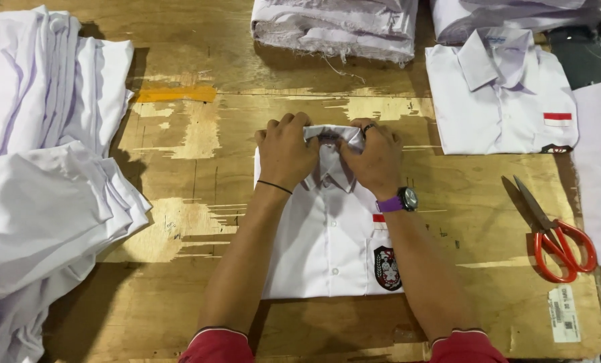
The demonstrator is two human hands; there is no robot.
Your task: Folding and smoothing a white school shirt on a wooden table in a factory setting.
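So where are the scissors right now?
In the head view, the red-handled scissors lie on the wooden table at the person's right, beyond the right hand, below the finished folded shirt.

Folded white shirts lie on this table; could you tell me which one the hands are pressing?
The folded shirt at centre: left hand and right hand press its collar. The other folded shirt lies untouched at upper right.
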